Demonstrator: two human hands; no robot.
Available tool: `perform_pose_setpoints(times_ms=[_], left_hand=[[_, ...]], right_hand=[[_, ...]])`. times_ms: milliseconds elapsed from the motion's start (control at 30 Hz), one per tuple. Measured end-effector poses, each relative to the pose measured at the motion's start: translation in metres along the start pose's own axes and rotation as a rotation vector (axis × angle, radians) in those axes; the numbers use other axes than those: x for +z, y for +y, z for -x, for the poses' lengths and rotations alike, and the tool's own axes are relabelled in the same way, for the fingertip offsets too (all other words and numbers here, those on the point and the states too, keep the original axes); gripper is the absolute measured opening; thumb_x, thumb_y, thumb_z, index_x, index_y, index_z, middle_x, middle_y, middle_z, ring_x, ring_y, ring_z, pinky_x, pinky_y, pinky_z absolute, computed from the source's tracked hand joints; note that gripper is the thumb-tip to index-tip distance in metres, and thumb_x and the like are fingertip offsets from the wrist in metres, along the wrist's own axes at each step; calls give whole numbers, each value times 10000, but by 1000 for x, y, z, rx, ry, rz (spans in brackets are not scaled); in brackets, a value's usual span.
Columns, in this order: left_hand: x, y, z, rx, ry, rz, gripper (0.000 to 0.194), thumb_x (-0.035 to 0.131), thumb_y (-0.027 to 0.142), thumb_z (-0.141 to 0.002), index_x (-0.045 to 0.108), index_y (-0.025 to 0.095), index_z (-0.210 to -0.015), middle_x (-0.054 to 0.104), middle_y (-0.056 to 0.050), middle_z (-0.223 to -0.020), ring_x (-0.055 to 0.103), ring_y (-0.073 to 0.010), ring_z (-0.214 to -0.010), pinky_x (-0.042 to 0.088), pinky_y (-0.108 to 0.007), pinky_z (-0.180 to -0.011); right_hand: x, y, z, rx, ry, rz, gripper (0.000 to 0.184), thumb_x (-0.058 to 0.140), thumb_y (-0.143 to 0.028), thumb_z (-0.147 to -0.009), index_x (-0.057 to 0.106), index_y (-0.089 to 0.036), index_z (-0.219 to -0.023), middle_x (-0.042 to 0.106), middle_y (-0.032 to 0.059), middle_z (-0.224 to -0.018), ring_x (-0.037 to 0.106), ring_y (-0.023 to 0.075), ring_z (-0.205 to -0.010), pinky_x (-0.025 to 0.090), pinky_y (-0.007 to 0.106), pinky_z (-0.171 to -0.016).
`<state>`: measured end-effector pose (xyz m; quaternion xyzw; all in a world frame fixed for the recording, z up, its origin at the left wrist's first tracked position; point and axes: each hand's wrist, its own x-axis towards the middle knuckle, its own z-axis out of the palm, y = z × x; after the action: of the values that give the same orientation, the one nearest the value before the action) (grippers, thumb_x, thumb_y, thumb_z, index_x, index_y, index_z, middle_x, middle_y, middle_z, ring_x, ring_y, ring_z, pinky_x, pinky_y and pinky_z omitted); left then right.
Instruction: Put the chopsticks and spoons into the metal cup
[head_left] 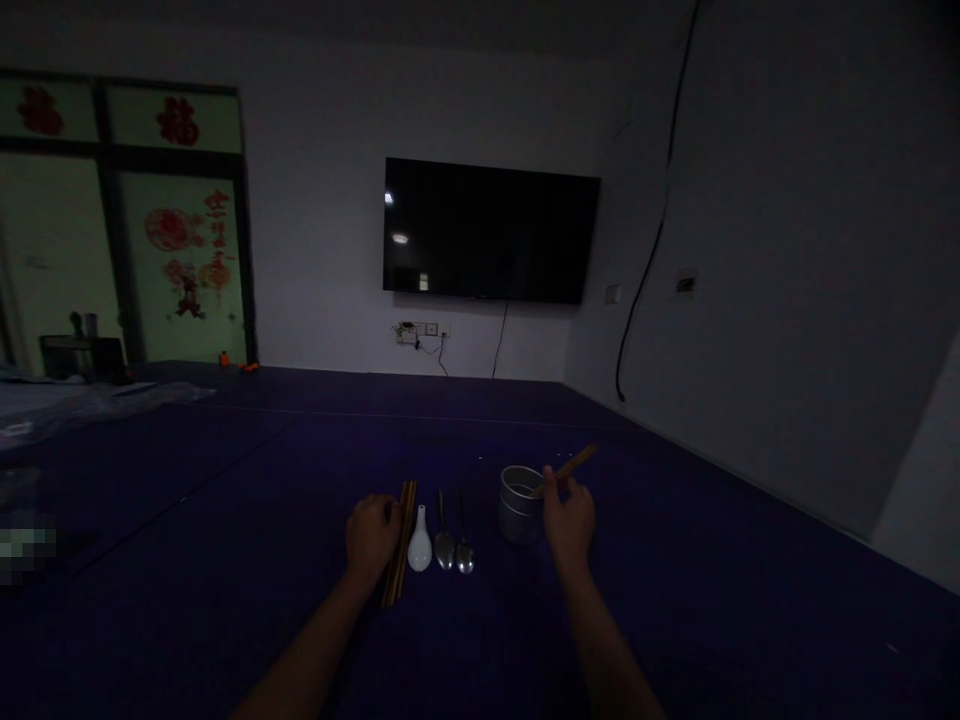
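My right hand (pixel 568 515) is closed around a thin wooden stick (pixel 577 461), tilted, with its lower end at the rim of a metal cup (pixel 519 515). Whether that end dips inside is hard to make out in the dim light. My left hand (pixel 373 535) rests just left of several wooden chopsticks (pixel 400 560), its fingers curled and their tips near the sticks; what they hold, if anything, is hidden. Right of the chopsticks lie a white soup spoon (pixel 420 550), a metal spoon (pixel 445 548) and another metal spoon (pixel 465 556), side by side with handles pointing away.
Everything stands on a wide dark blue surface (pixel 300 480). Clear plastic sheeting (pixel 112 400) lies at the left. A television (pixel 491 232) hangs on the far wall, and a black cable (pixel 651 255) runs down the right wall.
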<state>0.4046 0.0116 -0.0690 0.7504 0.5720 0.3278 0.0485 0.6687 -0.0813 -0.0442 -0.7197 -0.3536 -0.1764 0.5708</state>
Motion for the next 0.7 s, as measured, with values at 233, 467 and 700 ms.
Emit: perform_pose_setpoints(times_ms=[233,467,700], left_hand=[[-2,2,-1,-49,-37,-14,263,438,268,-876,679,183,-936,704,-71,-995,630,-191,-940,406,-261,-753],[-2,2,-2,-86,-137,-63,237,504,352,-858,653,194,-952,719,-58,-929,653,-185,-884,376,-249,-677],[-3,2,0,-46,-162,-120,211,529,357,-842,640,211,-946,725,-58,-936,660,-205,-896,366,-262,-666]], right_hand=[[-20,-36,18,-114,323,-153,565,341,-557,-901,560,-108,-1165,607,138,-952,567,245,-870,422,351,-767],[2,-68,65,-508,-372,-78,393,324,-367,-959,669,-193,-888,689,77,-880,620,183,-833,429,288,-781],[15,-73,87,-528,-785,98,244,481,-250,-898,700,-227,-1003,704,57,-995,609,202,-986,419,288,-851]])
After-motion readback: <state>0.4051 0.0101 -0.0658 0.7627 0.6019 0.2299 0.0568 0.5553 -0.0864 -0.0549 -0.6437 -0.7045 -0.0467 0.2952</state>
